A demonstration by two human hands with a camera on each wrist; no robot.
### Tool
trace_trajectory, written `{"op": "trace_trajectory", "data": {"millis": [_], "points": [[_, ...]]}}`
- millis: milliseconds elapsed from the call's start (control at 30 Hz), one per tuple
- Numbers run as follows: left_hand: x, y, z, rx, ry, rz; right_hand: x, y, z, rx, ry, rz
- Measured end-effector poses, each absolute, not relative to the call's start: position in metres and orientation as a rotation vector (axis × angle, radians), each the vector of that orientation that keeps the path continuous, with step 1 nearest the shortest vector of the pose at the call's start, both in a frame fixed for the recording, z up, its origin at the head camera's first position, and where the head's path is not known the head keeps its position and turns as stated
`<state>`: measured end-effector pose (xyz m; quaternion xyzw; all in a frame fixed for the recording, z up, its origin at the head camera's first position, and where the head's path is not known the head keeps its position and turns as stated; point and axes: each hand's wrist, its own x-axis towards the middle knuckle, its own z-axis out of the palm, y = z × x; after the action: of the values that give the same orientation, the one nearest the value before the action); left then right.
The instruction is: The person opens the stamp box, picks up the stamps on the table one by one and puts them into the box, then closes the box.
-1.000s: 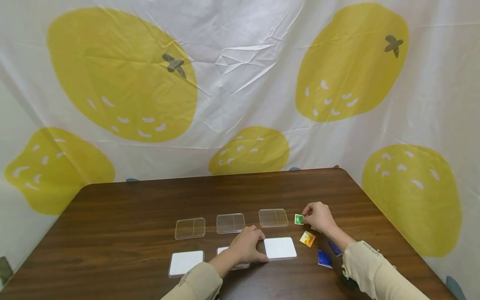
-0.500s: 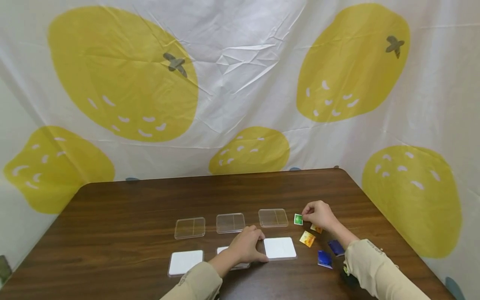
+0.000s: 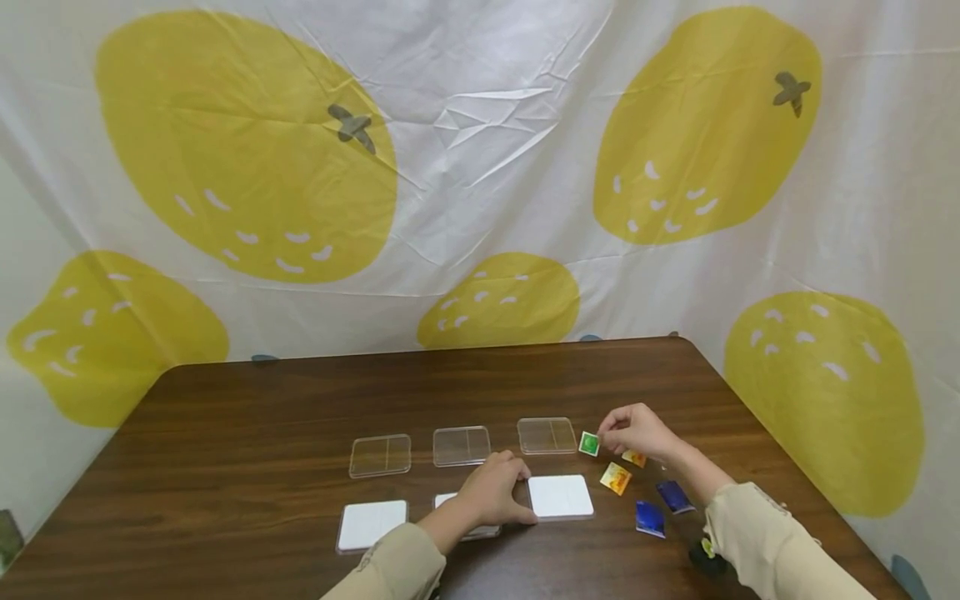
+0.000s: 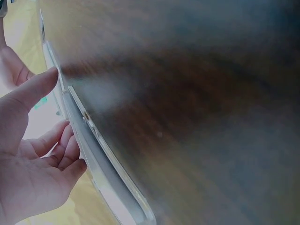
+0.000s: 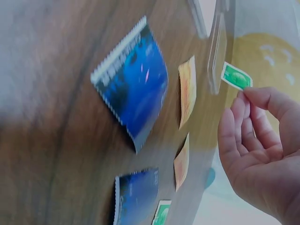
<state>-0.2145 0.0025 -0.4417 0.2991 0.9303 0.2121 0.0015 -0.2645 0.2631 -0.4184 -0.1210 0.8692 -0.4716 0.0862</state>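
Note:
Between the thumb and fingertips of my right hand (image 3: 636,432), a small green stamp (image 3: 588,443) with a white border is pinched by its edge. It is just right of a clear plastic case half (image 3: 546,436). My left hand (image 3: 491,493) holds the left end of a flat clear case with a white insert (image 3: 561,496), thumb at the near corner and fingers at the far one. Beneath that hand, a similar white case (image 3: 446,500) is mostly hidden. Two orange stamps (image 3: 615,478) and two blue stamps (image 3: 649,518) lie near my right forearm.
Two more clear case halves (image 3: 380,456) lie in the back row. Another white case (image 3: 371,526) sits front left. The right wrist view shows a second green stamp (image 5: 162,213). A lemon-patterned curtain (image 3: 495,167) hangs behind the wooden table (image 3: 247,467).
My right hand has moved slightly left with the green stamp, toward the clear case half. A second orange stamp has come into sight beneath it. My left hand has stayed in place.

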Motion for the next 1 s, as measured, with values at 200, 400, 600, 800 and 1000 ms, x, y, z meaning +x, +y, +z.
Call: {"op": "trace_trajectory", "data": {"millis": [200, 400, 600, 800, 1000], "points": [[-0.215, 0.003, -0.443, 0.950, 2.923, 0.665, -0.254, 0.258, -0.421, -0.461, 2.406, -1.428], [-0.216, 0.004, -0.444, 0.946, 2.925, 0.662, -0.247, 0.256, -0.424, -0.499, 2.336, -1.390], [-0.216, 0.003, -0.443, 0.938, 2.920, 0.676, -0.244, 0.255, -0.427, -0.519, 2.274, -1.351], [-0.215, 0.003, -0.443, 0.929, 2.921, 0.689, -0.243, 0.252, -0.433, -0.534, 2.293, -1.326], [-0.215, 0.003, -0.443, 0.925, 2.918, 0.693, -0.242, 0.245, -0.435, -0.610, 2.380, -1.319]]}}
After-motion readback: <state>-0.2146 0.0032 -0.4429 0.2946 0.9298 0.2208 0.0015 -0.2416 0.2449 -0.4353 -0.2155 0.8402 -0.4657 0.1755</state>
